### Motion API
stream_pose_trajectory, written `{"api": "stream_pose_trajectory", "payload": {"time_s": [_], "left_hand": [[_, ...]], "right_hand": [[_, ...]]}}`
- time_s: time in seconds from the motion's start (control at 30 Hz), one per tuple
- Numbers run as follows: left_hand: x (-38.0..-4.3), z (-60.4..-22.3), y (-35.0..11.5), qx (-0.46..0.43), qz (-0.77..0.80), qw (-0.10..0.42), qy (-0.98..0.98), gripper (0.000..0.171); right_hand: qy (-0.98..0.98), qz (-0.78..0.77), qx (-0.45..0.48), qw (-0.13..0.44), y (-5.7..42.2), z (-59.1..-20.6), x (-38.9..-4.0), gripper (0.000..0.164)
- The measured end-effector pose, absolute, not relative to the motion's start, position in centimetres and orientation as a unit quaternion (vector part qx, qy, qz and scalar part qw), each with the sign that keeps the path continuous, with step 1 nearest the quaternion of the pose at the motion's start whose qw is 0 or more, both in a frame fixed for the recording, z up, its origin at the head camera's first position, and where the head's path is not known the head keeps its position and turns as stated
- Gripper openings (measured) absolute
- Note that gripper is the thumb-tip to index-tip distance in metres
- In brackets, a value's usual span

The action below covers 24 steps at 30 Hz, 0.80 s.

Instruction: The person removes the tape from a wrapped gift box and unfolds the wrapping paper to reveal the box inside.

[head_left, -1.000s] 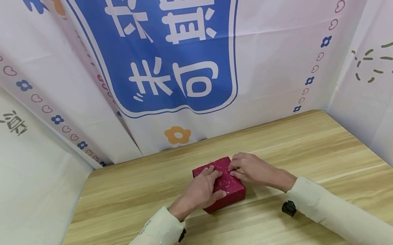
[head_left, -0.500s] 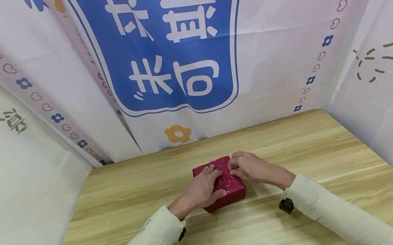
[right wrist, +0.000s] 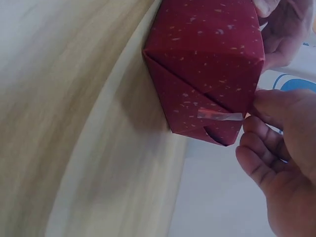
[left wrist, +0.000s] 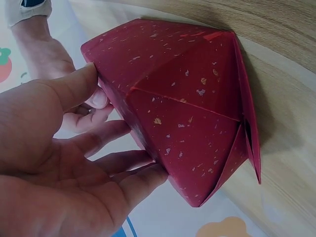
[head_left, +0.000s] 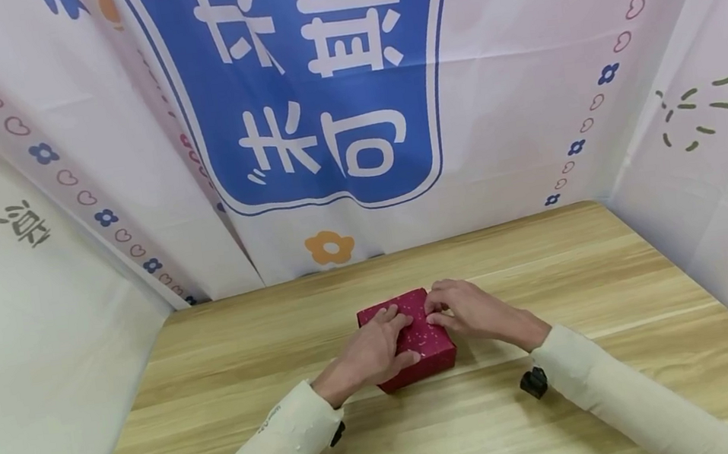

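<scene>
A dark red gift box (head_left: 423, 339), wrapped in paper with pale flecks, sits on the wooden table. My left hand (head_left: 370, 353) rests on its top with the fingers spread; in the left wrist view, the left hand's thumb and fingers (left wrist: 140, 180) lie along that top face. A folded flap of paper (left wrist: 249, 123) stands loose at one end. At the other end, in the right wrist view, a strip of clear tape (right wrist: 217, 115) crosses the folded paper. The tape reaches the box's top edge, where my right hand (head_left: 468, 311) pinches its end with bent fingers. The fingertips partly hide that contact.
The wooden table (head_left: 232, 382) extends around the box on every side. Printed white cloth (head_left: 496, 125) hangs behind and beside it. A small black device (head_left: 534, 382) is worn under the right wrist.
Almost nothing differs. Both hands stay in place at the box, and the right wrist shifts only very slightly.
</scene>
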<state>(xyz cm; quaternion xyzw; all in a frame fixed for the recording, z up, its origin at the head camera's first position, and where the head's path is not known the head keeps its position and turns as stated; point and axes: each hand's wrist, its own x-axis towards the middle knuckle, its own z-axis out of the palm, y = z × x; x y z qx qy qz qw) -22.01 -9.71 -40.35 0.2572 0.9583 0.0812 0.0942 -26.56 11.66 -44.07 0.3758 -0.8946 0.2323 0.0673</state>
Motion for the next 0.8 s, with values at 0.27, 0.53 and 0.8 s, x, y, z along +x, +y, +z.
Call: {"api": "stream_pose_trajectory", "payload": {"time_s": [0.27,0.53,0.8], "left_hand": [[-22.0,-40.2,-9.7,0.256,0.086,0.097,0.958,0.061],[-22.0,-40.3,-9.7,0.259,0.084,0.093,0.958,0.060],[-21.9,-40.3,-9.7,0.262,0.084,0.091,0.957,0.060]], "right_hand": [[-0.895,0.226,0.384,-0.007,11.5,-43.1,-27.3,0.007],[-0.885,0.247,0.394,0.027,12.1,-43.9,-27.4,0.018],[-0.868,0.277,0.403,0.089,12.3,-45.1,-27.4,0.012]]}}
